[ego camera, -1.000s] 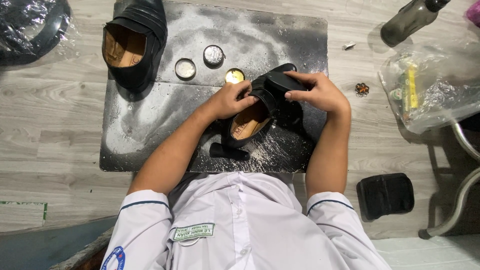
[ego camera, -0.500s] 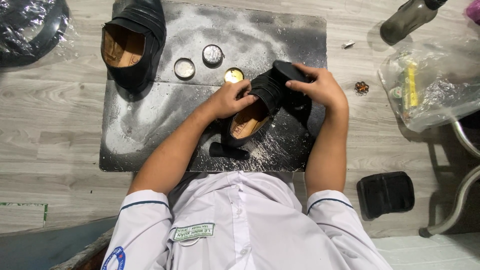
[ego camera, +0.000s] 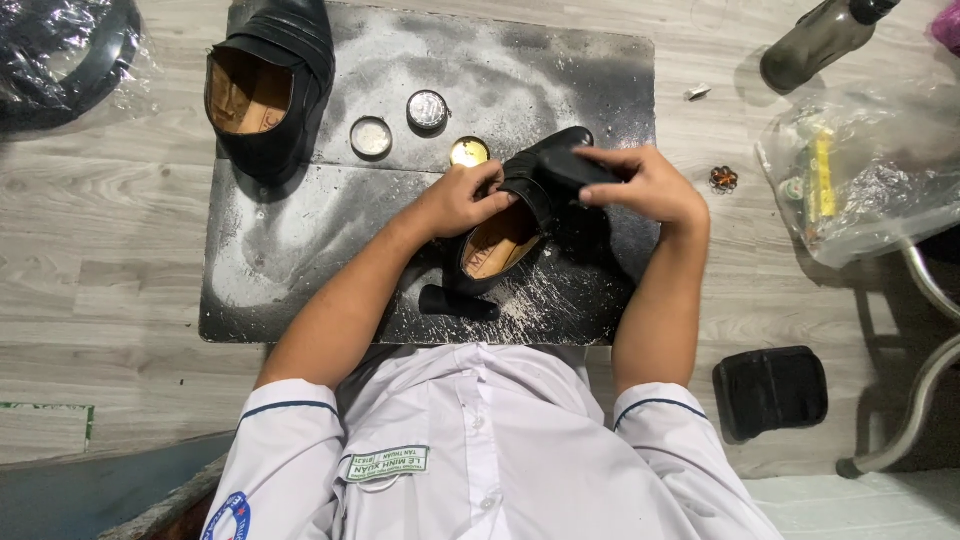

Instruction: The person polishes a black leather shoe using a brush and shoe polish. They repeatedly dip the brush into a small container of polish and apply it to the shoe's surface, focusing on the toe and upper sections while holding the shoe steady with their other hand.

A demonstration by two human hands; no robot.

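Note:
A black leather shoe (ego camera: 500,245) with a tan insole is held tilted over a dusty black mat (ego camera: 300,230). My left hand (ego camera: 462,198) grips the shoe at its opening. My right hand (ego camera: 640,182) presses a dark cloth against the shoe's toe. The shoe's toe end is partly hidden by that cloth and my right hand. A second black shoe (ego camera: 262,90) lies on the mat's far left corner. An open round polish tin (ego camera: 469,152) sits just beyond my left hand.
Two round tin parts, a tin part (ego camera: 371,137) and a lid (ego camera: 427,109), lie on the mat. A clear plastic bag (ego camera: 860,180) with items lies at right, a dark bottle (ego camera: 815,40) beyond it. A black brush (ego camera: 770,390) rests near my right elbow. A metal chair leg (ego camera: 915,400) curves at right.
My right hand has slid leftwards along the shoe's toe with the cloth. The shoe has stayed tilted in my left hand.

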